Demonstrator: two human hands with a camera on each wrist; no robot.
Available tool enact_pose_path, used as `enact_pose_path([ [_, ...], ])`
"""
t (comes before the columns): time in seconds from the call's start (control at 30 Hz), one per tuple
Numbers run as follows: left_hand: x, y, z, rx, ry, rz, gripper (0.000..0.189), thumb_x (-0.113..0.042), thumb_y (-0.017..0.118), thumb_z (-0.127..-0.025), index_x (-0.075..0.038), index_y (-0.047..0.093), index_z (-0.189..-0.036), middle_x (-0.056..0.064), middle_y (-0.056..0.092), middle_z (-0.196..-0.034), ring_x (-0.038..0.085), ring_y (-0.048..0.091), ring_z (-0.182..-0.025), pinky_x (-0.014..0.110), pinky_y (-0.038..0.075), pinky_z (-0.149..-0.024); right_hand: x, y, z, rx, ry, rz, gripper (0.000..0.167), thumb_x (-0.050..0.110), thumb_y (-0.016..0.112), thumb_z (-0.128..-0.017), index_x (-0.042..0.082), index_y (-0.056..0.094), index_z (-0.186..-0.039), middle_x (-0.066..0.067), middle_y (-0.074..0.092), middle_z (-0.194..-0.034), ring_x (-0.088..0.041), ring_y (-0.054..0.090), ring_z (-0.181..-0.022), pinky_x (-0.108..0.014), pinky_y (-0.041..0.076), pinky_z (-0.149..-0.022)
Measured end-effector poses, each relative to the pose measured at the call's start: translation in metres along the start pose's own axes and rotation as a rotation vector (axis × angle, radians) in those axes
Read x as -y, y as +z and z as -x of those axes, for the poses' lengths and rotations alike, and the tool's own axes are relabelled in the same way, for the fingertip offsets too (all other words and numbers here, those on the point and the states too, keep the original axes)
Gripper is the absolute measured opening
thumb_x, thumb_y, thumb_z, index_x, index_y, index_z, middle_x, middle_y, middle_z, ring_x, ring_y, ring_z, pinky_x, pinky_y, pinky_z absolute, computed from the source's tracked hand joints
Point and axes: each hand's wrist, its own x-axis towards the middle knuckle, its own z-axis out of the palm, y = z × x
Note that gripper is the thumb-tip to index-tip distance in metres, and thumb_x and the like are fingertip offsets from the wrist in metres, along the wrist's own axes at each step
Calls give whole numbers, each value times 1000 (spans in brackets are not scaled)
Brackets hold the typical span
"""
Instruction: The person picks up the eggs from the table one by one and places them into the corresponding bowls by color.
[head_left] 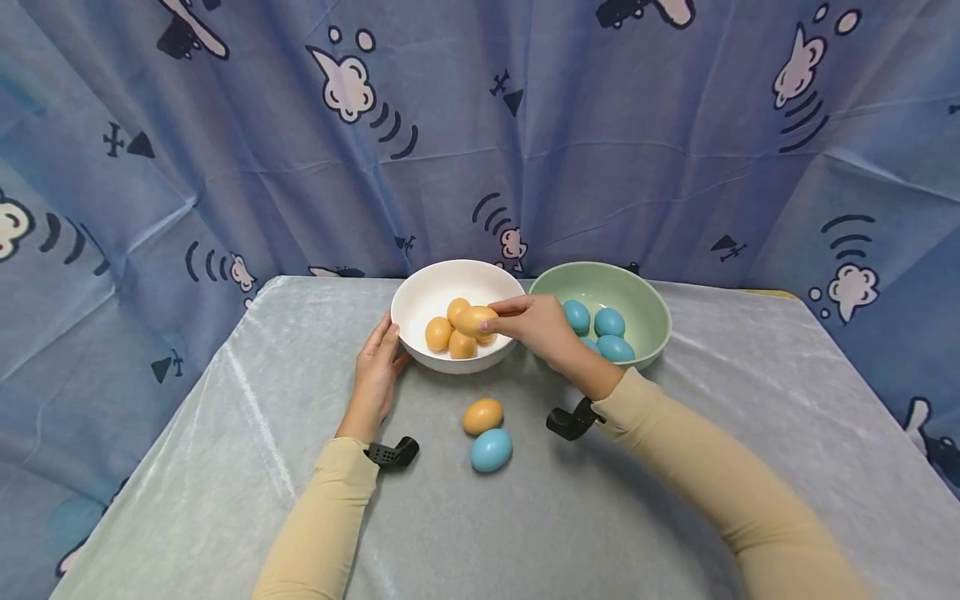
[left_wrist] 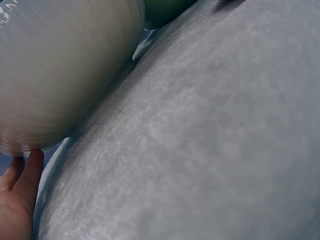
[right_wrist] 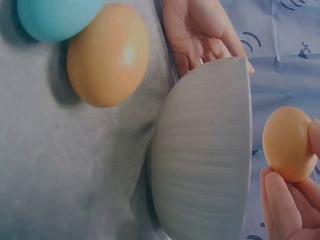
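Observation:
Above the white bowl (head_left: 420,353), my right hand (head_left: 542,330) pinches a yellow-orange egg (head_left: 477,321) between thumb and fingers. In the right wrist view that egg (right_wrist: 288,144) shows higher than the bowl's rim. Several more yellow-orange eggs (head_left: 438,334) lie inside the bowl. My left hand (head_left: 377,375) holds the bowl at its left side, thumb by the rim and fingers against the outer wall. The left wrist view shows the fingers (left_wrist: 30,175) touching the bowl's lower wall (left_wrist: 65,65).
A green bowl (head_left: 654,318) with several blue eggs (head_left: 610,322) stands right of the white one, partly behind my right hand. Nearer me, one yellow-orange egg (head_left: 482,416) and one blue egg (head_left: 491,451) lie together on the grey cloth (head_left: 450,533). A patterned blue curtain (head_left: 450,125) hangs behind.

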Motion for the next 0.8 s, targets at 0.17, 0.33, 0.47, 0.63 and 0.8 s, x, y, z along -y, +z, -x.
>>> enact_pose_path([
  [0.17,0,0,-1,-1,3,1,56,-35,54,-103,-20,37,-155,-3,35,-161,17,37,-147,44,36,-119,1,6,-7,4,-10,19,41,24,84,-80,8,75,-116,-10,72,-123,-19,58,-120,-32,51,-99],
  [0.33,1,1,-2,-4,2,14,55,-33,53,-104,-18,37,-155,-2,36,-161,17,37,-147,45,36,-120,-1,11,-13,15,3,29,41,25,85,-80,7,75,-116,-11,74,-117,-20,62,-116,-30,54,-95],
  [0.47,1,2,-2,-15,-1,14,55,-33,54,-103,-18,38,-154,-2,36,-161,18,38,-146,44,36,-119,-3,16,-16,25,-2,45,40,25,84,-80,7,75,-115,-11,75,-114,-21,66,-111,-28,56,-90],
  [0.63,1,0,-1,-13,-7,3,56,-35,54,-103,-20,38,-154,-2,36,-161,18,39,-146,43,37,-119,-3,23,-21,62,-13,74,40,23,84,-81,6,75,-115,-11,74,-116,-20,67,-108,-27,58,-88],
  [0.8,2,-1,-2,-7,-3,5,57,-35,54,-103,-19,37,-155,-2,36,-161,18,39,-146,43,37,-119,-3,29,-26,100,-21,98,40,21,85,-78,6,76,-114,-11,75,-113,-19,69,-104,-27,59,-86],
])
